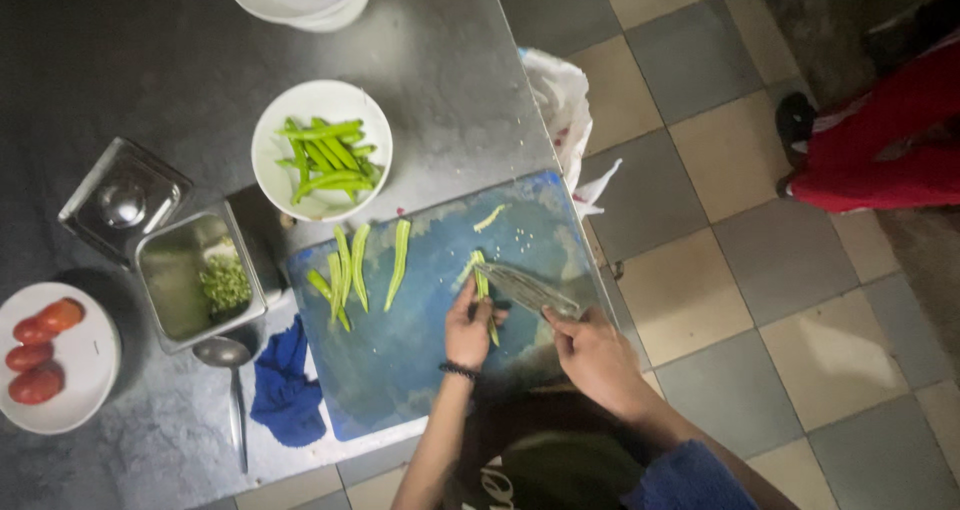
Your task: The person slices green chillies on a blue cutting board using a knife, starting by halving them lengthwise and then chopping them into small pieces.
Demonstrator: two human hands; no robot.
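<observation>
The person's left hand (468, 332) pins a green okra pod (481, 285) flat on the blue cutting board (400, 360), fingers curled down over it, while the right hand (595, 355) is closed around the handle of a knife (527, 288) whose blade lies across the pod. The step in hand looks like slitting the pod lengthwise, as with the split okra pieces (350, 260) just left of it. The cut probably calls for a steady blade kept clear of the left fingertips.
</observation>
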